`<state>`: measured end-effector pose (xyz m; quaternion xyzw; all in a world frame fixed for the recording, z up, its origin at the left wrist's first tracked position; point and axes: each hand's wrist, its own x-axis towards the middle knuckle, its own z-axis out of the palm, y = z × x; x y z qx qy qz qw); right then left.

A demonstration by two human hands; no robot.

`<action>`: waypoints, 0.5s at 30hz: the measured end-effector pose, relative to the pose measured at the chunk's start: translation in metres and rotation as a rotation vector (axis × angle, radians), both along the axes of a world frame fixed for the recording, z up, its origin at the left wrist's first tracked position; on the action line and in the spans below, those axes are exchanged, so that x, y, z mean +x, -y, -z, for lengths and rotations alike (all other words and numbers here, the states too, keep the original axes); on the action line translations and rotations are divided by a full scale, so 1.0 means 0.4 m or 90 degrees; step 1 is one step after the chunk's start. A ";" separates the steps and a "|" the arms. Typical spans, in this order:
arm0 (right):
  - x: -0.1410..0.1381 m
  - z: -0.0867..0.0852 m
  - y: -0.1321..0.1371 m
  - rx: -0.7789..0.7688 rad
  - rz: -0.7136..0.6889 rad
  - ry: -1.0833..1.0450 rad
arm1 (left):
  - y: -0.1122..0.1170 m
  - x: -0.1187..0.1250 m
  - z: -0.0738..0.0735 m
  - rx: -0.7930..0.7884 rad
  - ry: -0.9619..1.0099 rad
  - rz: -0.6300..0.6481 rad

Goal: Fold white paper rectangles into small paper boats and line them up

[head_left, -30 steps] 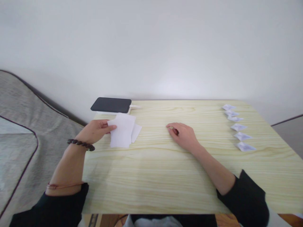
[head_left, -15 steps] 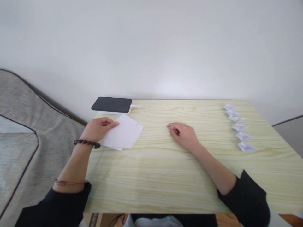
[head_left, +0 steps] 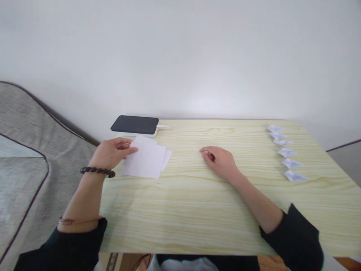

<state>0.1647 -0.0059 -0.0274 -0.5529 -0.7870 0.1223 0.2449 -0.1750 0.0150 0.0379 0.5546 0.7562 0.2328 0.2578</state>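
Observation:
Several white square paper sheets [head_left: 145, 160] lie in a loose, overlapping stack on the left part of the table. My left hand [head_left: 114, 152] is at the stack's left edge, its thumb over the top sheet and its fingers partly tucked behind, pinching the paper. My right hand [head_left: 218, 160] rests on the tabletop right of the middle, fingers curled and thumb near the index finger; nothing shows in its grasp. Along the right side, several small folded white paper pieces [head_left: 291, 163], pointed like little boats, stand in a row, apart from both hands.
A dark-screened phone [head_left: 135, 124] lies on a white block at the back left, with a white cable [head_left: 163, 127] plugged in. The wood-grain table [head_left: 180, 214] meets a white wall [head_left: 186, 56] behind. A grey fabric-covered seat [head_left: 67, 162] stands to the left.
My left hand has shifted a little to the left, and the top sheet has turned straighter over the ones below. My right hand stays where it was.

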 end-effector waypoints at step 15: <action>-0.002 -0.002 0.001 -0.007 0.002 0.002 | 0.003 0.002 0.003 -0.028 -0.144 0.065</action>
